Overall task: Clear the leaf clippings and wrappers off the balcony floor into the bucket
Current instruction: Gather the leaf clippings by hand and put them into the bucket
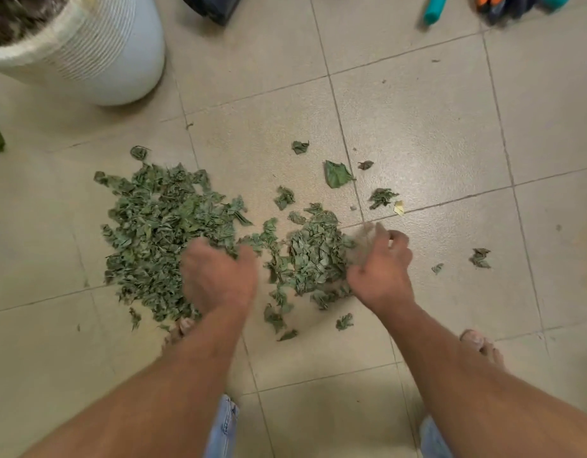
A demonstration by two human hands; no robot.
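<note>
Raking the clippings together seems the step now. The left hand [219, 276] lies palm down on the big pile [160, 233], but it is blurred, so I cannot tell its grip. The right hand [381, 262] has bent fingers against the small pile [315, 256]; whether this grip holds leaves I cannot tell. It is better to push both piles into one, low on the floor [434, 127], then scoop from two sides. Some loose leaves [338, 175] lie further out. A white pot [97, 54] stands near at upper left, and open tiles are at right. No sure bucket shows.
</note>
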